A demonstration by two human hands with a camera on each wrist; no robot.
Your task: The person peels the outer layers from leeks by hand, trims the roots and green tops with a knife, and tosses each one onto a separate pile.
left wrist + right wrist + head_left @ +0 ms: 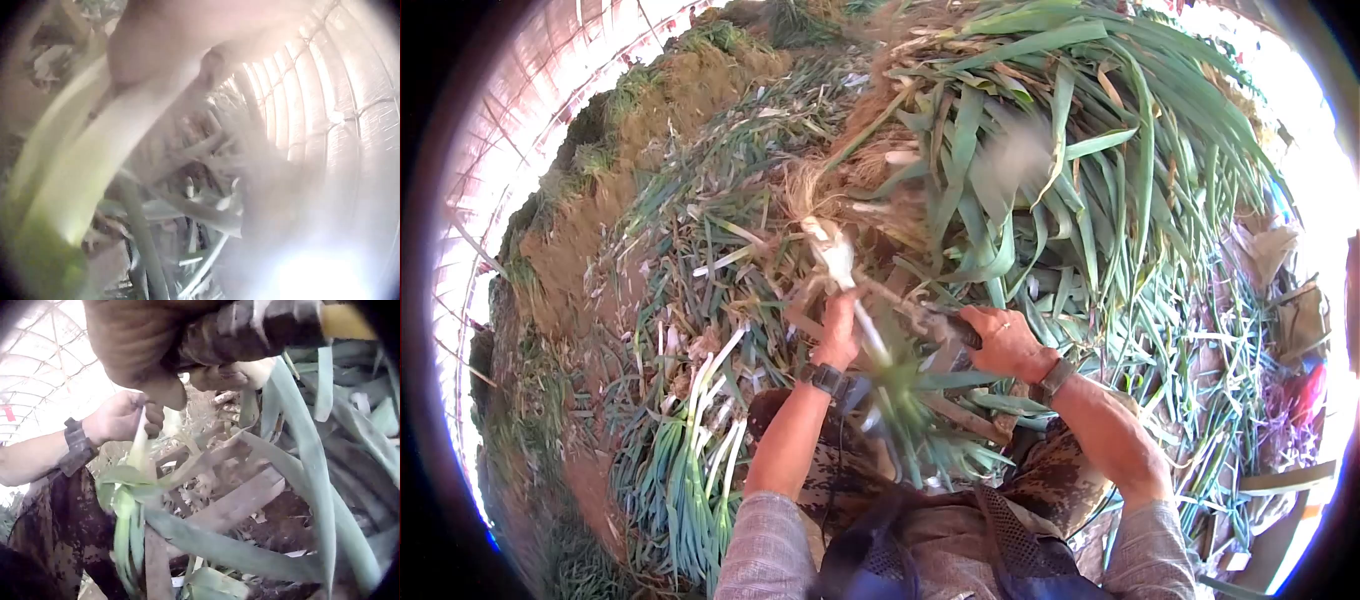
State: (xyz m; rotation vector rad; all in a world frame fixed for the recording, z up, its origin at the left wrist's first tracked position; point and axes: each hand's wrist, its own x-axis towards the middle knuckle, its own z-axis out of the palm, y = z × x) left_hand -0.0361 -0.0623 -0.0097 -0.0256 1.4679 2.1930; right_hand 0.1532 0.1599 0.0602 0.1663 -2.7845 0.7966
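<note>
My left hand (837, 330) grips a leek (832, 250) by its pale shaft, roots pointing away from me. The leek's green leaves hang blurred over my lap. Close up in the left wrist view, the pale shaft (81, 162) runs out from under the hand (169, 37). To the right, my right hand (1005, 345) curls round a handle wrapped in dark tape (250, 331), with a yellow section at one end. The working end of this tool is hidden. In the right wrist view, the left hand (122, 419) holds the leek beyond the right hand (131, 350).
A large heap of leeks (1090, 140) rises ahead on the right. More leeks with white shafts (690, 470) lie at my left. Leaf scraps (740, 130) litter the ground, and wooden slats (225, 506) lie below my hands. Red netting (1305, 395) is at far right.
</note>
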